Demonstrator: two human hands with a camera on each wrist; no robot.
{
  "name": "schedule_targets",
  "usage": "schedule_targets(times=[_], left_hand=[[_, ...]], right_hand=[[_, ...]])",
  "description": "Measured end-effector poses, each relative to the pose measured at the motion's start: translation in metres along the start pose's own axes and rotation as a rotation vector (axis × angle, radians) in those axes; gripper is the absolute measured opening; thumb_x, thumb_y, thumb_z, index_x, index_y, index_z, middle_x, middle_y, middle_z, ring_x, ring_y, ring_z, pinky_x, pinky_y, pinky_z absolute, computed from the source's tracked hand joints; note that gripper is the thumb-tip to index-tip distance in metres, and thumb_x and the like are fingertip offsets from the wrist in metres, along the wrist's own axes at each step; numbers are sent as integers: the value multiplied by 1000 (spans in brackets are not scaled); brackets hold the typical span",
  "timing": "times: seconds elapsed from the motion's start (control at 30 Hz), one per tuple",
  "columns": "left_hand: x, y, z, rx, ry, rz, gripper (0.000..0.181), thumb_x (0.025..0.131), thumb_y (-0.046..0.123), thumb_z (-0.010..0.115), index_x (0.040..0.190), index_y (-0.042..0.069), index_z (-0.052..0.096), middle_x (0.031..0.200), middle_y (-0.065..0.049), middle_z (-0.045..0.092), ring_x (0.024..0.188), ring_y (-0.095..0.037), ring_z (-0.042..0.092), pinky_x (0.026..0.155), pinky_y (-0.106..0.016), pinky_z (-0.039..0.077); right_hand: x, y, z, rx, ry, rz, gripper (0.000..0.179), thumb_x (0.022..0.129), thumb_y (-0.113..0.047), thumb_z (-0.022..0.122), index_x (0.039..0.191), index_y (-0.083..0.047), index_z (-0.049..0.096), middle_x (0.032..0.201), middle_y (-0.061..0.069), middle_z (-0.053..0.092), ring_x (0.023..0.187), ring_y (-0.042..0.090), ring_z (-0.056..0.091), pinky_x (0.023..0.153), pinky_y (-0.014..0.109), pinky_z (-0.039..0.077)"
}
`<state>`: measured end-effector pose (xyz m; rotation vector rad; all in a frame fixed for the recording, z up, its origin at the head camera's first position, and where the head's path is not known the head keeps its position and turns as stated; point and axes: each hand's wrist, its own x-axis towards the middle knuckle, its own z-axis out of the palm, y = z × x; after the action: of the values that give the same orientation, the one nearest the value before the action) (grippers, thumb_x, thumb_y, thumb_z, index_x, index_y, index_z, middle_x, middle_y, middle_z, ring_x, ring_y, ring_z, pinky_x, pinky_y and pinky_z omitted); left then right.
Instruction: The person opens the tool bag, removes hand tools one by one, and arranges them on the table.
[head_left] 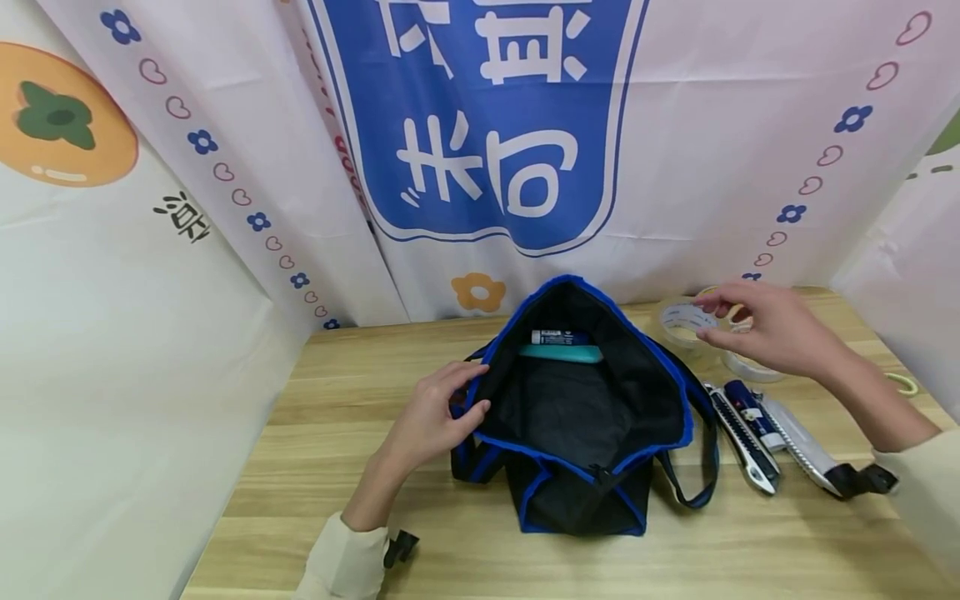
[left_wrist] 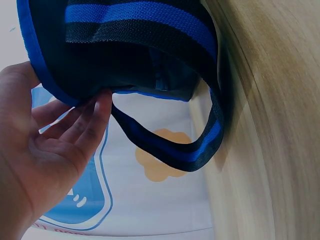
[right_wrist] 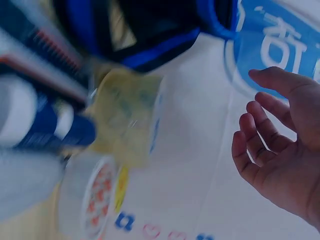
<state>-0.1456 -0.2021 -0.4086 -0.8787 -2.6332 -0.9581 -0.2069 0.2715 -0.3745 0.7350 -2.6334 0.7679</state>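
A black tote bag with blue trim (head_left: 660, 412) stands with its mouth wide apart on the wooden table. Inside it lie a white-and-blue tube (head_left: 555, 337) and a teal item (head_left: 561, 354). My left hand (head_left: 442, 412) pinches the bag's left rim, thumb on the inner side and fingers (left_wrist: 90, 125) on the outer side. To the right of the bag, my right hand (head_left: 780, 329) hovers over a clear tape roll (head_left: 670, 327) and a white tape roll (head_left: 757, 371). Its fingers (right_wrist: 257, 140) are loosely bent around nothing.
Beside the bag's right handle lie a black utility knife (head_left: 742, 437), a blue glue stick (head_left: 752, 412) and a grey utility knife (head_left: 798, 437). A yellow-green loop (head_left: 902, 383) is near the right edge. A printed cloth (head_left: 705, 167) hangs behind the table.
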Motion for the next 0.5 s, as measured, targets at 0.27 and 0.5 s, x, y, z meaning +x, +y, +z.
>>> schedule_targets(times=[0.27, 0.5], left_hand=[[0, -1, 0, 6, 1, 5, 48, 97, 14, 76, 142, 0, 66, 142, -18, 69, 108, -27, 72, 83, -47, 64], [0, 0, -1, 1, 2, 8, 48, 97, 14, 76, 142, 0, 67, 142, -18, 69, 107, -27, 72, 82, -48, 64]], right_hand=[[22, -41, 9, 107, -7, -44, 42, 90, -12, 86, 130, -9, 74, 118, 7, 77, 102, 12, 67, 85, 13, 55], [39, -63, 25, 150, -65, -85, 46, 90, -13, 87, 134, -6, 71, 126, 14, 76, 110, 30, 73, 92, 43, 64]])
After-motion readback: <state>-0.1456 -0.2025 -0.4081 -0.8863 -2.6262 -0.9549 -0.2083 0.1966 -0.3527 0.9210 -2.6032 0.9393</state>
